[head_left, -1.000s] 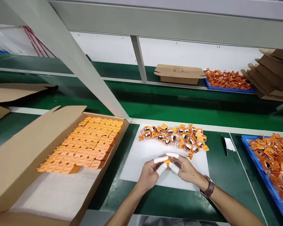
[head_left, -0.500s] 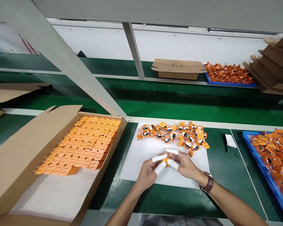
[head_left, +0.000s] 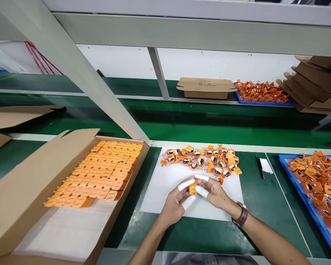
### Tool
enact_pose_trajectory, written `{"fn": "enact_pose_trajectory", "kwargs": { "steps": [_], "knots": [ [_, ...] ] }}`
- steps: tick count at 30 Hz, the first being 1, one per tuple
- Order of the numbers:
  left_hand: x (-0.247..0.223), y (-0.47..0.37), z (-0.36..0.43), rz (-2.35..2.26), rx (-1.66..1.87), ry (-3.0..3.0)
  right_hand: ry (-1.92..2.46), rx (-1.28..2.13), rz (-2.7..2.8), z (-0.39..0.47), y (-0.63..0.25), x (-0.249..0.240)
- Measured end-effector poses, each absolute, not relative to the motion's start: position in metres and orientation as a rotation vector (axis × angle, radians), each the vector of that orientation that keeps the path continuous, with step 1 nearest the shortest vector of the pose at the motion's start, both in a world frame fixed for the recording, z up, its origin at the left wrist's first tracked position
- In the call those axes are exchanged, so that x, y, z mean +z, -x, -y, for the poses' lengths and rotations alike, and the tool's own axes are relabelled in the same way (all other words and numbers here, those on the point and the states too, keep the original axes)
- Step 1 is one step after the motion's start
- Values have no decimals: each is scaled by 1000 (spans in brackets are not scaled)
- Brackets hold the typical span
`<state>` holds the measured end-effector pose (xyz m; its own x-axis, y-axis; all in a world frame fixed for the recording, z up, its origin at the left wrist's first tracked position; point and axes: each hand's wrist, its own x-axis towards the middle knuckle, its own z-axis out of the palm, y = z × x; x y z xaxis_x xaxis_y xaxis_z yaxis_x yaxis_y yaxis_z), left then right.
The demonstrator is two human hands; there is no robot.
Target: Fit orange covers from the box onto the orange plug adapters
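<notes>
A small orange plastic case (head_left: 192, 189) sits between my two hands above the white sheet (head_left: 160, 197). My right hand (head_left: 216, 191) grips it from the right, its thumb and forefinger in white finger cots. On the other side, the forefinger of my left hand (head_left: 174, 204) presses its left edge, while the left thumb stands a little off below it. Other left fingers are partly hidden behind. Just beyond, several open orange cases (head_left: 200, 161) with dark-and-white insides, wires and loose lids lie scattered on the sheet.
To the left, an open cardboard box (head_left: 121, 217) holds rows of closed orange cases (head_left: 99, 173). A blue tray (head_left: 306, 206) of open cases stands at right, near a black pen-like tool (head_left: 259, 167) and white slip (head_left: 266, 166). A slanted metal post (head_left: 110, 106) rises behind the box.
My left thumb has come away from the case and dropped lower, so more of its orange face shows. The head view has tilted upward slightly.
</notes>
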<state>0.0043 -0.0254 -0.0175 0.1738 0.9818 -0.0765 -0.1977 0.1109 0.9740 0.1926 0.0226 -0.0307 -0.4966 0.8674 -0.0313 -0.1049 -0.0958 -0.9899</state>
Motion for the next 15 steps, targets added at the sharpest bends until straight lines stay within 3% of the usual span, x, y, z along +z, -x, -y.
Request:
{"fn": "enact_pose_trajectory", "kwargs": {
  "steps": [15],
  "knots": [
    [-10, -1, 16, -1047, 1026, -899, 925, 1608, 1522, -16, -194, -33]
  ]
}}
